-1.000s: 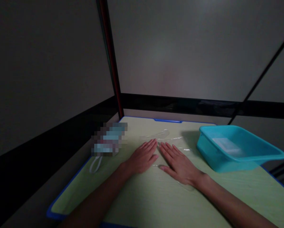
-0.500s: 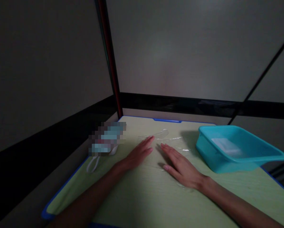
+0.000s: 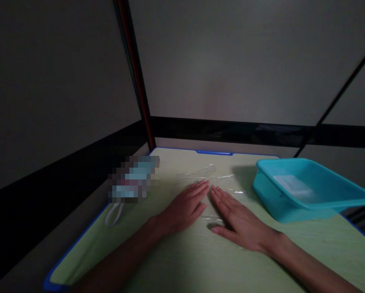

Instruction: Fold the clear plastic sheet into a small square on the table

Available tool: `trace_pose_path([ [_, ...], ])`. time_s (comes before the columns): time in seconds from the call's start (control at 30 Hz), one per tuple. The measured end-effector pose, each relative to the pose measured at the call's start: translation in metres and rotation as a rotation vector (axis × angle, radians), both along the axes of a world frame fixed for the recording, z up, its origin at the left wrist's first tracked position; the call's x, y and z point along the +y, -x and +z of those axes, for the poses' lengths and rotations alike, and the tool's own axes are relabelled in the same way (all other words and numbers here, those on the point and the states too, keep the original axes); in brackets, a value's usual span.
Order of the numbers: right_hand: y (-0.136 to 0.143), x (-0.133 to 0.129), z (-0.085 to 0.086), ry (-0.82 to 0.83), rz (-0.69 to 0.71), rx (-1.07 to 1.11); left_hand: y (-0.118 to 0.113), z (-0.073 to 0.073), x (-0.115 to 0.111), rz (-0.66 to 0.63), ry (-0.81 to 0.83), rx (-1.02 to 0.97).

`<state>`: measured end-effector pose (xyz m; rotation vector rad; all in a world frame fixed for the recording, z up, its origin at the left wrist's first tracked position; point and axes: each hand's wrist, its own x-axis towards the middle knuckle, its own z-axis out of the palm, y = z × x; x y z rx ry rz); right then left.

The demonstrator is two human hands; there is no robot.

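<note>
A clear plastic bag or sheet (image 3: 228, 185), thin and see-through, lies flat on the light green tabletop (image 3: 176, 260). My left hand (image 3: 184, 207) rests palm down over its left part, fingers stretched out. Palm down over its right part, my right hand (image 3: 239, 217) has straight fingers and a thumb held apart. The fingertips of both hands almost meet in the middle. A looped strip of the clear plastic (image 3: 211, 169) reaches beyond the fingertips. Much of the plastic's outline is hard to make out in the dim light and under the hands.
At the right stands a turquoise plastic basin (image 3: 283, 205) with a white sheet-like item (image 3: 292, 185) inside. A blurred-out package (image 3: 136, 177) with a white loop (image 3: 113, 213) lies at the left edge. Walls (image 3: 231, 81) close in the table behind and left.
My left hand has moved right and a little nearer to me, closing the gap to my right hand. The right hand has shifted slightly toward me. The view has tilted slightly.
</note>
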<state>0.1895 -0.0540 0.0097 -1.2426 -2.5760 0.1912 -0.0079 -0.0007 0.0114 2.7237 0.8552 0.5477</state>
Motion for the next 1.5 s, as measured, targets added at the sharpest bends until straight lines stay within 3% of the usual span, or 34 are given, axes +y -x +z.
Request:
trace_pose_path([
  [0.13,0.002,-0.002,-0.006,0.012,0.0,-0.033,-0.003,-0.006,-0.006,-0.059,0.008,0.12],
  [0.27,0.002,-0.002,-0.008,0.029,0.0,-0.028,0.0,-0.007,-0.003,-0.051,0.115,0.057],
  [0.43,-0.007,0.0,0.006,0.059,-0.002,0.124,0.008,-0.002,0.01,0.007,0.426,-0.388],
  [0.53,-0.016,-0.001,0.026,0.101,0.008,0.211,0.01,0.005,0.019,-0.042,0.593,-0.652],
  [0.63,-0.023,-0.007,0.046,0.2,0.108,0.157,0.011,0.014,0.023,-0.133,0.829,-0.785],
  [0.73,-0.024,-0.018,0.055,0.264,0.164,0.048,0.011,0.018,0.023,-0.224,1.04,-0.748],
  [0.93,-0.019,-0.03,0.047,0.241,0.185,-0.021,0.008,0.009,0.022,-0.296,1.242,-0.498],
  [1.5,-0.012,-0.029,0.047,0.342,0.17,-0.152,0.007,0.009,0.015,-0.224,1.292,-0.439],
])
